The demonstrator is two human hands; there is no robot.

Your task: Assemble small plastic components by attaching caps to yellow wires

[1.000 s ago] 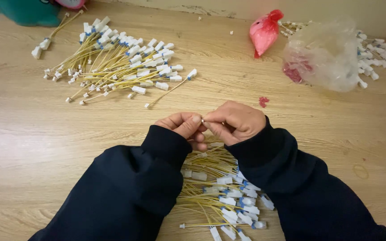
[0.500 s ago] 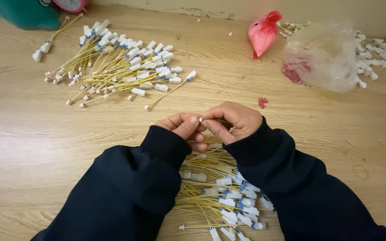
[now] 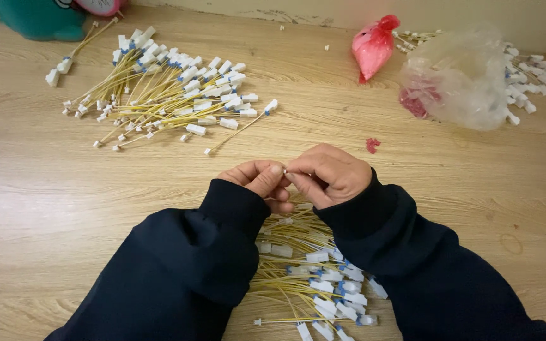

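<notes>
Both hands met at the middle of the wooden table (image 3: 45, 208), sleeves of a dark sweatshirt drawn down to the wrists; left hand (image 3: 257, 180) had thumb and forefinger pinched shut on a small pale piece (image 3: 284, 170), largely hidden by the fingertips; right hand (image 3: 330, 175) was curled closed, its fingertips pressed against the same piece from the other side; the two hands touched at that point; what the piece was could not be told exactly.

Directly below the hands, between the forearms, lay a heap of yellow wires with white plugs (image 3: 314, 278), some plugs marked blue; the heap ran toward the near edge of the view and was partly covered by the sleeves.

A second, larger heap of like wires (image 3: 165, 88) lay fanned out far left, well apart from the hands; one wire stuck out toward the centre.

Far right: a clear plastic bag (image 3: 459, 79) holding something red, with loose white plugs (image 3: 529, 69) beside it; a knotted red bag (image 3: 374, 45) stood just to its left; a small red scrap (image 3: 372, 145) lay on the table near the right hand.

A teal object (image 3: 39, 17) sat at the top left corner, cut off by the edge of the view.
</notes>
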